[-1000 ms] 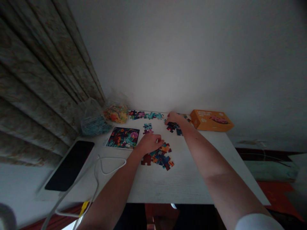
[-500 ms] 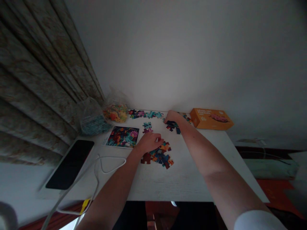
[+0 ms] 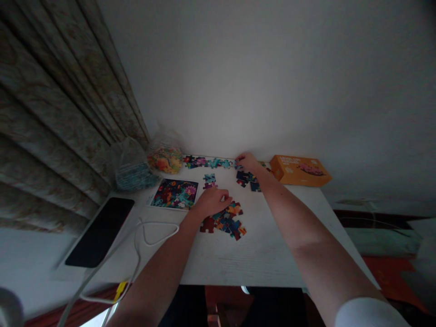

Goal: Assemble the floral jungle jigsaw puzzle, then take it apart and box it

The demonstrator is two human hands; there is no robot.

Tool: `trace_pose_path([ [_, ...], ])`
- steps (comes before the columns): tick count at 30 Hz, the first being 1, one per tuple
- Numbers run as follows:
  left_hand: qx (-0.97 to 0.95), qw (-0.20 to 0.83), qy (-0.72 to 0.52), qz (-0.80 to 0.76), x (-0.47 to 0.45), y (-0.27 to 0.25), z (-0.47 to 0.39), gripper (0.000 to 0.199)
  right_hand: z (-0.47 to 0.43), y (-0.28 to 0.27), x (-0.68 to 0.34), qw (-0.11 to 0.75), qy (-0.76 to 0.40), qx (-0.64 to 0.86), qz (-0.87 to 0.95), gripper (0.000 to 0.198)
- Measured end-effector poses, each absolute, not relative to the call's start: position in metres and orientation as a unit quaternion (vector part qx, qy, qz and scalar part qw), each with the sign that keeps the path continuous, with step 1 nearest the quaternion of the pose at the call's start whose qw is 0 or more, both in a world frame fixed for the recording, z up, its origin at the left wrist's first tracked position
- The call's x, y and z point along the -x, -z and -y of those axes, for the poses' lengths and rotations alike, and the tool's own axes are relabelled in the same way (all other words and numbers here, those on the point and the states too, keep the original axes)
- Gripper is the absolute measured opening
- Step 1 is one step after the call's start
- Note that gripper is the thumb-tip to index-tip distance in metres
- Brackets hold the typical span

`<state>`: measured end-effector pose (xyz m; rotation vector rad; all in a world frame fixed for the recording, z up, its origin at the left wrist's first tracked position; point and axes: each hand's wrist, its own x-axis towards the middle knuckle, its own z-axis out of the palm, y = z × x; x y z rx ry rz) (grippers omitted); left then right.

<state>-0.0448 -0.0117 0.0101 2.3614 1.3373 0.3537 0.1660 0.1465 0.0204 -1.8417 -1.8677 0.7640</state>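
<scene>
At the back of the table, my right hand (image 3: pixel 248 162) has its fingers pinched on a small bluish jigsaw piece (image 3: pixel 237 166), beside the right end of a row of joined puzzle pieces (image 3: pixel 213 162). My left hand (image 3: pixel 213 201) rests with curled fingers at the upper left of a pile of loose puzzle pieces (image 3: pixel 228 222); whether anything is in it is hidden. Just beyond it lie a few joined blue and pink pieces (image 3: pixel 210 180). Dark blue pieces (image 3: pixel 242 178) lie below my right wrist, and more are partly covered by the forearm.
A picture card (image 3: pixel 174 194) lies left of my left hand. Two clear bags of pieces (image 3: pixel 165 160) (image 3: pixel 134 175) stand at the back left. An orange puzzle box (image 3: pixel 301 170) is at the back right. A black phone (image 3: pixel 100 232) and white cable (image 3: pixel 139 247) occupy the left side.
My right hand has moved slightly back and to the right, to the end of the row, uncovering more of the dark blue pieces. My left hand stays in place.
</scene>
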Motion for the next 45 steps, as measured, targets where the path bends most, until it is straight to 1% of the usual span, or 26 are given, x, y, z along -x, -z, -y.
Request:
trace_pose_path([
  [3,-0.844,0.200,-0.122,-0.482,0.045,-0.009,0.011,0.031,-0.144,-0.023,-0.172,0.238,-0.258,0.691,0.632,0.013],
  [6,-0.825,0.192,-0.121,-0.517,0.045,-0.010,0.010,0.030,-0.129,-0.027,-0.176,0.312,-0.254,0.704,0.585,0.017],
  [9,-0.775,0.162,-0.147,-0.593,0.048,-0.013,0.006,0.028,-0.097,-0.023,-0.178,0.367,-0.314,0.675,0.558,0.029],
  [10,-0.755,0.144,-0.162,-0.619,0.050,-0.013,0.005,0.027,-0.083,-0.020,-0.178,0.366,-0.355,0.654,0.558,0.035],
  [12,-0.720,0.103,-0.193,-0.659,0.053,-0.013,0.003,0.023,-0.055,-0.011,-0.177,0.363,-0.426,0.608,0.563,0.040],
  [14,-0.696,0.073,-0.210,-0.683,0.056,-0.011,0.001,0.022,-0.029,-0.002,-0.175,0.333,-0.518,0.542,0.571,0.043],
  [16,-0.689,0.067,-0.205,-0.692,0.058,-0.006,0.001,0.032,-0.010,0.006,-0.171,0.308,-0.575,0.487,0.581,0.040],
  [19,-0.699,0.076,-0.178,-0.689,0.058,0.002,0.002,0.046,0.005,0.012,-0.163,0.234,-0.605,0.442,0.620,0.034],
  [22,-0.708,0.074,-0.166,-0.683,0.055,0.006,0.001,0.048,0.011,0.012,-0.155,0.189,-0.562,0.454,0.665,0.024],
  [25,-0.698,0.053,-0.155,-0.697,0.049,0.002,-0.003,0.044,0.015,0.009,-0.149,0.202,-0.474,0.476,0.713,0.017],
  [29,-0.696,0.046,-0.111,-0.708,0.036,-0.010,-0.011,0.035,0.020,0.001,-0.145,0.208,-0.403,0.465,0.760,0.019],
  [33,-0.684,0.083,-0.105,-0.717,0.027,-0.016,-0.026,0.033,0.023,-0.003,-0.144,0.206,-0.373,0.465,0.776,0.018],
  [36,-0.654,0.147,-0.115,-0.734,0.021,-0.018,-0.045,0.043,0.024,-0.003,-0.143,0.214,-0.369,0.464,0.777,0.016],
  [40,-0.629,0.205,-0.132,-0.739,0.015,-0.018,-0.069,0.055,0.022,-0.001,-0.145,0.223,-0.378,0.465,0.769,0.019],
  [42,-0.652,0.212,-0.169,-0.708,0.013,-0.017,-0.074,0.056,0.021,-0.001,-0.146,0.228,-0.369,0.469,0.770,0.021],
  [45,-0.692,0.227,-0.246,-0.640,0.011,-0.017,-0.074,0.049,0.020,0.000,-0.147,0.229,-0.353,0.474,0.774,0.024],
])
